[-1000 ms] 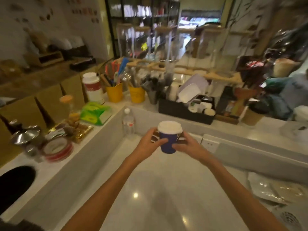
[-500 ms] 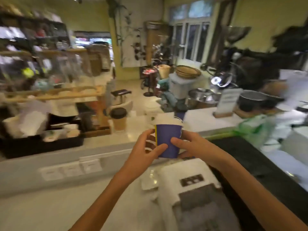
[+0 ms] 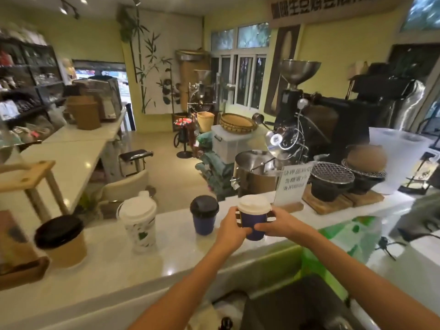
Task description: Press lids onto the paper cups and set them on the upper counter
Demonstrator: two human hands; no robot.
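A blue paper cup [image 3: 252, 221] with a white lid [image 3: 254, 204] stands on or just above the white upper counter [image 3: 171, 256]. My left hand [image 3: 232, 231] wraps its left side and my right hand [image 3: 278, 222] grips its right side. To its left on the counter stand a blue cup with a black lid [image 3: 204, 214], a tall white printed cup with a white lid [image 3: 138, 223], and a brown cup with a black lid [image 3: 62, 239].
A paper sign in a wooden stand [image 3: 291, 184] sits just behind the held cup. Black burners with wire grates [image 3: 332, 181] stand on wooden boards to the right. A green plastic bag [image 3: 342, 236] lies at the right. A black machine [image 3: 297, 306] is below.
My view has swung right from the lower work surface to the upper counter. Both hands have carried the lidded blue cup forward and over the counter, beside the black-lidded blue cup.
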